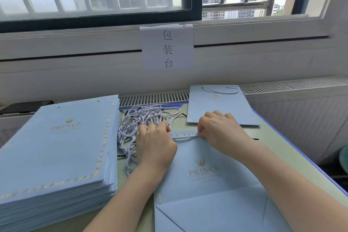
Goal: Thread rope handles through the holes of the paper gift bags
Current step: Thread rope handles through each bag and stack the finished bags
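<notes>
A flat light-blue paper gift bag [207, 181] with a gold crown and "PRINCE" print lies in front of me. A white-and-blue twisted rope handle [185, 137] runs along its top edge between my hands. My left hand [155, 144] is curled at the bag's top left corner and holds the rope's left end. My right hand [219, 131] pinches the rope's right end against the top edge. The bag's holes are hidden under my fingers.
A tall stack of flat blue bags [56, 149] lies at the left. A loose pile of rope handles [145, 118] sits behind my left hand. One bag with a handle fitted [220, 105] lies at the back right. A dark phone [26, 106] rests far left by the radiator.
</notes>
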